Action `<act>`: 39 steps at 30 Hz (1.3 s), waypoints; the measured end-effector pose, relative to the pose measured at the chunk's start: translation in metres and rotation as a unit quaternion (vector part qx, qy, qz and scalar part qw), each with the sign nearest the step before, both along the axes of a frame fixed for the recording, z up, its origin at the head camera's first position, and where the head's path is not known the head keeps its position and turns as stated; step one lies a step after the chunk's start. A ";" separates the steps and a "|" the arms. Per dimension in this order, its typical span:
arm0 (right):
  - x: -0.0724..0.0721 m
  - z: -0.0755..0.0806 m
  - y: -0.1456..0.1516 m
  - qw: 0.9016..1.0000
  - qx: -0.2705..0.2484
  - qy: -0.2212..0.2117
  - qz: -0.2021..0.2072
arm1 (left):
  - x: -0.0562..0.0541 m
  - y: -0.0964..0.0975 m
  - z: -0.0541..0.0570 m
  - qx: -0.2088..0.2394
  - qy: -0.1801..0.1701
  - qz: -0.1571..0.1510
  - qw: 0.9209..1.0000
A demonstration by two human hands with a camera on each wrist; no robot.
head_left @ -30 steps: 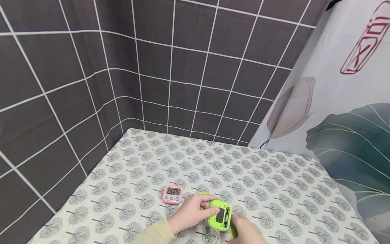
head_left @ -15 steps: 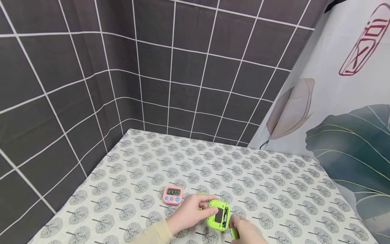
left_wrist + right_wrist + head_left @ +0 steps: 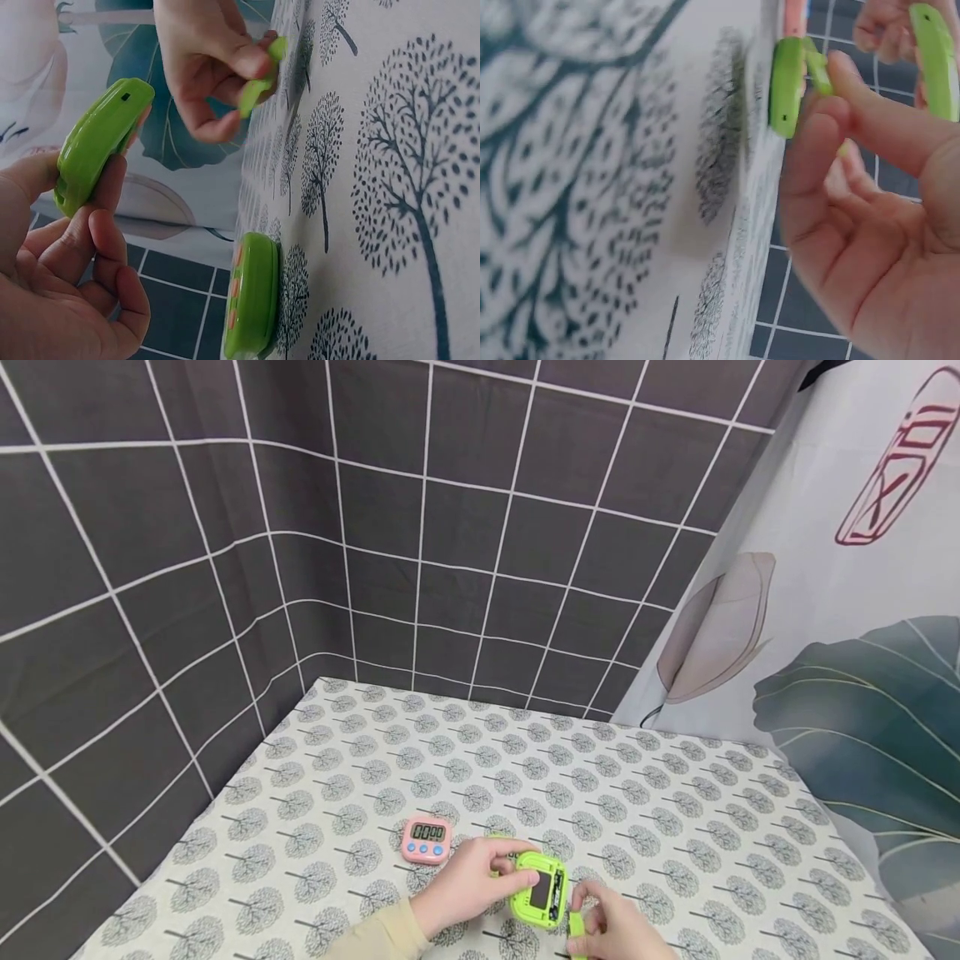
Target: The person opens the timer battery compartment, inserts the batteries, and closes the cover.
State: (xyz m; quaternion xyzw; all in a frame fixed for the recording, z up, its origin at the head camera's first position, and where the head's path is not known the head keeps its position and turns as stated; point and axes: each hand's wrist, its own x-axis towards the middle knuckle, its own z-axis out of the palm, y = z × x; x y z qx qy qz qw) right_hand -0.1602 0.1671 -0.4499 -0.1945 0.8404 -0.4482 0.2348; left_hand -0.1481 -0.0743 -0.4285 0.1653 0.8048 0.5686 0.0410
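My left hand grips a lime-green digital timer between thumb and fingers, its back turned up. The battery slot along its right side lies uncovered, with a dark battery in it. Just to the right, apart from the timer, my right hand pinches a small green battery cover; the left wrist view also shows this curved cover between thumb and fingers. A second green timer with orange buttons lies on the cloth, mostly hidden behind my left hand in the head view.
A pink timer with blue buttons lies face up left of my left hand. Tree-print cloth covers the table. Dark grid-patterned curtain stands behind and to the left, with a white printed curtain at right.
My right hand has drawn a little to the right, away from the timer, with the green cover in its fingers. My left hand and the timer have hardly moved.
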 end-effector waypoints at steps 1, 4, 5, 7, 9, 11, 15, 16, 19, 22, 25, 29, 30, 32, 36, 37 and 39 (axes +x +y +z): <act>0.000 0.001 0.000 1.000 -0.027 -0.007 -0.002 | 0.000 0.000 0.000 -0.001 -0.001 0.000 1.000; -0.001 0.005 0.001 0.995 -0.101 -0.001 0.001 | 0.001 0.000 -0.001 -0.006 -0.004 -0.001 1.000; -0.001 0.008 0.001 0.993 -0.121 0.007 -0.001 | 0.000 0.000 -0.001 -0.006 -0.005 -0.001 1.000; 0.000 0.013 0.000 0.988 -0.152 0.026 -0.005 | 0.000 0.000 -0.001 -0.010 -0.003 0.000 1.000; 0.001 0.018 -0.002 0.983 -0.177 0.043 -0.010 | -0.001 0.000 -0.001 -0.013 0.000 0.002 1.000; 0.007 0.021 -0.005 0.979 -0.196 0.053 -0.029 | 0.000 0.000 -0.002 -0.017 0.002 -0.004 1.000; 0.017 0.025 -0.014 0.973 -0.211 0.082 -0.054 | 0.002 0.000 -0.003 -0.018 -0.001 -0.014 1.000; 0.018 0.026 -0.017 0.972 -0.211 0.088 -0.058 | 0.002 0.000 -0.003 -0.018 -0.001 -0.016 1.000; 0.017 0.029 -0.023 0.970 -0.209 0.104 -0.066 | 0.002 -0.001 -0.002 -0.019 0.006 -0.014 1.000; 0.014 0.032 -0.027 0.968 -0.214 0.112 -0.066 | 0.000 -0.002 0.000 -0.023 0.018 -0.011 0.999; 0.010 0.036 -0.028 0.968 -0.207 0.126 -0.068 | -0.002 -0.003 0.002 -0.027 0.022 -0.003 0.999; 0.004 0.044 -0.029 0.969 -0.186 0.146 -0.078 | -0.005 -0.002 0.005 -0.020 0.028 0.009 0.999; 0.004 0.045 -0.030 0.969 -0.181 0.148 -0.080 | -0.006 -0.002 0.005 -0.018 0.031 0.010 0.999; 0.004 0.047 -0.031 0.971 -0.175 0.140 -0.087 | -0.006 -0.001 0.006 -0.013 0.030 0.013 0.999; 0.010 0.044 -0.033 0.974 -0.170 0.115 -0.094 | -0.002 -0.002 0.004 -0.022 0.014 0.010 1.000; 0.012 0.043 -0.033 0.974 -0.172 0.111 -0.096 | -0.001 -0.002 0.003 -0.025 0.011 0.009 1.000; 0.015 0.041 -0.035 0.974 -0.175 0.107 -0.099 | 0.001 -0.003 0.002 -0.034 0.009 0.007 0.999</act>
